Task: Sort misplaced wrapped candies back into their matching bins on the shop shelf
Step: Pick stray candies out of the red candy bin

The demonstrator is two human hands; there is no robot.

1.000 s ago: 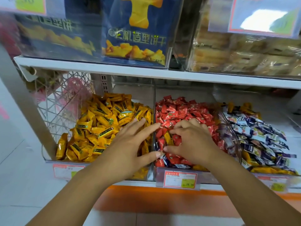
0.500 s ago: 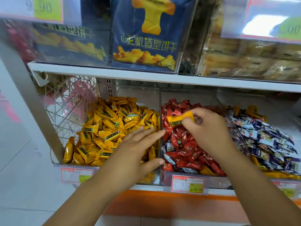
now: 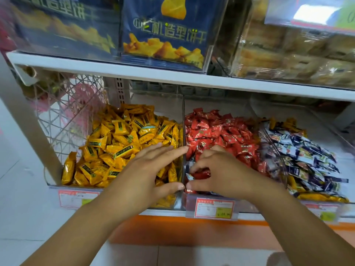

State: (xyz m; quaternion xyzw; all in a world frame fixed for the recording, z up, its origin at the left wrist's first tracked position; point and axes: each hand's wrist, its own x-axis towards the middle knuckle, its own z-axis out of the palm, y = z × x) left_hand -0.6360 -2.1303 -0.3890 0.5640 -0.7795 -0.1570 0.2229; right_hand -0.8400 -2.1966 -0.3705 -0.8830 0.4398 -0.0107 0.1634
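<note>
Three clear bins sit side by side on the lower shelf: yellow candies (image 3: 123,143) on the left, red candies (image 3: 217,131) in the middle, blue-and-white candies (image 3: 303,156) on the right. My left hand (image 3: 151,173) lies flat with straight fingers over the front right corner of the yellow bin. My right hand (image 3: 221,173) is at the front left of the red bin, its fingers curved down among the candies. A stray blue-and-white candy (image 3: 189,176) lies between its thumb and forefinger, beside a red one. Stray yellow candies (image 3: 317,197) show in the right bin.
A clear divider wall (image 3: 184,141) separates the yellow and red bins. The upper shelf board (image 3: 172,75) hangs low over the bins and carries biscuit boxes. A white wire basket (image 3: 63,116) closes the left side. Price tags (image 3: 214,208) line the shelf front.
My right hand lifted a yellow candy out of the red bin, then came back down to that bin's front left without it. My left hand stayed over the yellow bin.
</note>
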